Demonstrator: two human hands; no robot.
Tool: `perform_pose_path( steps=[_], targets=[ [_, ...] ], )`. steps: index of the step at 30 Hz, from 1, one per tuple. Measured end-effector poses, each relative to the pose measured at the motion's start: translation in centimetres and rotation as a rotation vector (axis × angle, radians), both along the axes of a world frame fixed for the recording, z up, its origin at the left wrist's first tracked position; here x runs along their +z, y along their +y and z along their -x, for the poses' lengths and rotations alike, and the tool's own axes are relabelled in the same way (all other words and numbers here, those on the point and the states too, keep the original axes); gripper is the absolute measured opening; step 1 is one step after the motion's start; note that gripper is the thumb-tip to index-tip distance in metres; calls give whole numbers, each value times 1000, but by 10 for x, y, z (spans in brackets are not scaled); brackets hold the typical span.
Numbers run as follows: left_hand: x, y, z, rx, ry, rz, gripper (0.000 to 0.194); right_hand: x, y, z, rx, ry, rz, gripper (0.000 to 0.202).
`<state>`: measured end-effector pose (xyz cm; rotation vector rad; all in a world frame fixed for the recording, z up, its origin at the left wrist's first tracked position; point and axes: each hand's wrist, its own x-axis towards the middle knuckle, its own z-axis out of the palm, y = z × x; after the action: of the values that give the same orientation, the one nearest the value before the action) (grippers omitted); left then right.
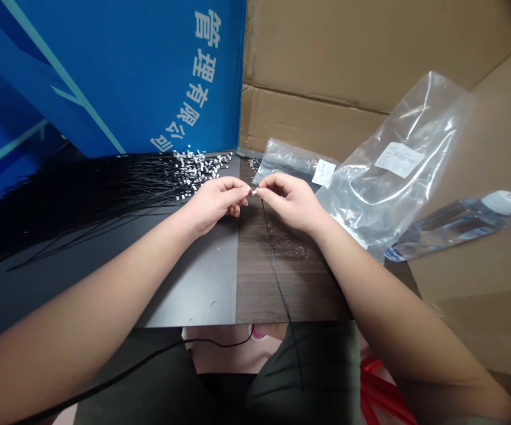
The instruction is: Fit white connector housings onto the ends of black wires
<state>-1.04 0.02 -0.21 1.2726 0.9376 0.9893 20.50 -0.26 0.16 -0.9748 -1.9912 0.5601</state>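
Note:
My left hand [213, 203] and my right hand [293, 203] meet fingertip to fingertip above the table. Between them is a small white connector [254, 192], pinched from both sides and partly hidden by the fingers. A thin black wire [277, 271] hangs from the fingertips of my right hand, runs across the brown tabletop and drops over the front edge. Left of my left hand lies a large bundle of black wires [74, 189], many ending in small white connectors [197, 171].
A small clear bag [288, 159] with a label lies behind my right hand. Further right are a large clear plastic bag [392, 177] and a tilted water bottle [454, 227]. Blue panel [149, 71] and cardboard [326, 53] close off the back. Tiny clear bits [297, 248] dot the tabletop.

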Motion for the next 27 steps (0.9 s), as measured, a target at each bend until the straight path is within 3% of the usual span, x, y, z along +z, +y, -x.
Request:
perform_pose_path(
  steps=[9,16,23,27],
  targets=[
    [3,-2,0,-36,30,-33,27,-2,0,0,10,-37,-38,17],
    [4,-3,-2,-27,21,-27,18,0,-2,1,24,-26,-15,16],
    [6,-5,-3,-5,-51,46,15,1,-2,4,7,113,130,18],
    [7,-3,-4,8,-161,141,16,3,-3,8,1,302,347,19]
  ],
)
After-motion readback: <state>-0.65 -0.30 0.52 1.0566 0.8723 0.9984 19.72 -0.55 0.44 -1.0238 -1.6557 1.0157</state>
